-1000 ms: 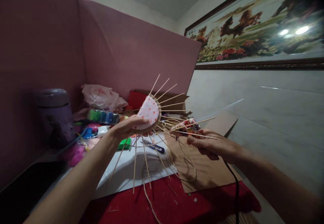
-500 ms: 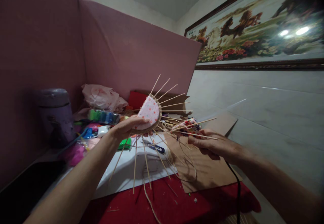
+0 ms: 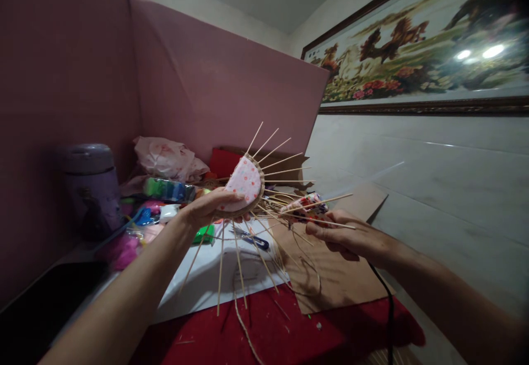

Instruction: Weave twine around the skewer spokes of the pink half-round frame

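My left hand (image 3: 221, 202) is closed on the left edge of a round weaving (image 3: 262, 180), its thumb on top. Pink cloth with red dots (image 3: 244, 184) covers the weaving's face, and a woven cord rim runs round it. Thin wooden sticks (image 3: 285, 164) spread out from the rim. My right hand (image 3: 341, 233) is wrapped round a flower-patterned hot glue gun (image 3: 308, 204), its nozzle end towards the weaving's right edge. A pale, translucent glue stick (image 3: 382, 172) juts from its back, and a black cord (image 3: 388, 293) hangs below. Sticks partly hide the gun.
Blue-handled snips (image 3: 258, 241) lie on white paper (image 3: 198, 288) below the weaving. Loose twine (image 3: 243, 326) trails over the red cloth (image 3: 185, 337). Brown cardboard (image 3: 339, 282) lies at right. Coloured clay packets (image 3: 169, 189) and a purple flask (image 3: 91, 189) stand at left.
Almost nothing differs. Both hands keep their grips, and the weaving and glue gun stay in nearly the same place.
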`<state>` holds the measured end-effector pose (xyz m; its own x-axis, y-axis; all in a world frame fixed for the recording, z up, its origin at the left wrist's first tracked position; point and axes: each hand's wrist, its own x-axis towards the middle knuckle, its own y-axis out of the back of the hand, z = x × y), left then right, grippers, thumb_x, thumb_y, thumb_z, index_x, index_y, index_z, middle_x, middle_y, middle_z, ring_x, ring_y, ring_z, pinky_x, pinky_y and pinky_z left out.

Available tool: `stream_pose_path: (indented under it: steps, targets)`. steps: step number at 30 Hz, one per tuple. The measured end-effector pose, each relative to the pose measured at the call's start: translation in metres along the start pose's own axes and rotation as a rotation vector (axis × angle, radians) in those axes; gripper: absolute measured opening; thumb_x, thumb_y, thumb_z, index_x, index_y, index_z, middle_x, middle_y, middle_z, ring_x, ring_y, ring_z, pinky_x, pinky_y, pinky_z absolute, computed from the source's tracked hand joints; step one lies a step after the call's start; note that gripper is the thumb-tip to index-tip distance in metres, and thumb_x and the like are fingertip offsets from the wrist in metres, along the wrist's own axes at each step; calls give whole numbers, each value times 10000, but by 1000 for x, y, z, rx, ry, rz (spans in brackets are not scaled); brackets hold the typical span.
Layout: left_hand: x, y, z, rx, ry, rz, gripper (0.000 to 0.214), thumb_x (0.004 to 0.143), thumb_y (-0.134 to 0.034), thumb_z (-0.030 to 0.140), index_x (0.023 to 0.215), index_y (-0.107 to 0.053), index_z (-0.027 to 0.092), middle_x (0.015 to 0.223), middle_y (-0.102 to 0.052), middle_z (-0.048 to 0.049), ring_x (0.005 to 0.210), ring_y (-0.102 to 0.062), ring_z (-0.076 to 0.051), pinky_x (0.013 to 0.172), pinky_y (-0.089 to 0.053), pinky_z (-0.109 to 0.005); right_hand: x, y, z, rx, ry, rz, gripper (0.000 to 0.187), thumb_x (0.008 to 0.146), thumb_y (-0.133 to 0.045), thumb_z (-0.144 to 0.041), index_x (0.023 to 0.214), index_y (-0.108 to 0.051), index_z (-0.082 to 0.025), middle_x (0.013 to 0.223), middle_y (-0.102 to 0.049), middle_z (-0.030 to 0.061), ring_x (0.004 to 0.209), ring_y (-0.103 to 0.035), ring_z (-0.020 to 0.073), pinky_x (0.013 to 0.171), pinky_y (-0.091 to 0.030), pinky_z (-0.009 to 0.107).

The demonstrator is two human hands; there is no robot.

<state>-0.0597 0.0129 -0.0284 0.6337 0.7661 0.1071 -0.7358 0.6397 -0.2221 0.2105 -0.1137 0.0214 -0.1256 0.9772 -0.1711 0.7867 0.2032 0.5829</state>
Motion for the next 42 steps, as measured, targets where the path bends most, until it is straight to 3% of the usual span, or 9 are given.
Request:
stream_pose_path:
  steps: [22, 31, 38, 42]
  targets:
    - [-3, -5, 4, 30, -33, -53, 240, 708, -607, 260, 861, -664, 84, 742, -670, -125, 628, -624, -204, 584, -480, -296, 4, 5, 2, -46, 0, -7, 454, 657, -594, -622, 677, -444, -194, 466, -300, -89, 358, -181, 25, 328, -121, 186]
    - [-3, -3, 6, 57, -25, -100, 253, 741, -568, 292, 868, -664, 96, 708, -669, -127, 595, -607, -189, 553, -461, -274, -1, 2, 0, -48, 87, -24, 427, 683, -608, -567, 912, -586, -207, 489, -295, -83, 379, -166, 35, 346, -132, 189]
    - [-2, 0, 5, 64, -5, -103, 261, 754, -549, 307, 855, -667, 97, 706, -672, -127, 599, -612, -194, 532, -449, -269, -1, 1, 9, -6, 141, 60, 305, 664, -657, -502, 805, -673, -232, 457, -426, -14, 427, -376, 115, 390, -295, 233]
    - [-1, 0, 5, 38, 0, -93, 241, 747, -561, 297, 844, -665, 102, 698, -674, -120, 571, -604, -181, 521, -447, -266, -3, -2, 4, -16, 246, 51, 364, 685, -639, -492, 950, -668, -244, 668, -590, 40, 642, -535, 186, 535, -415, 262]
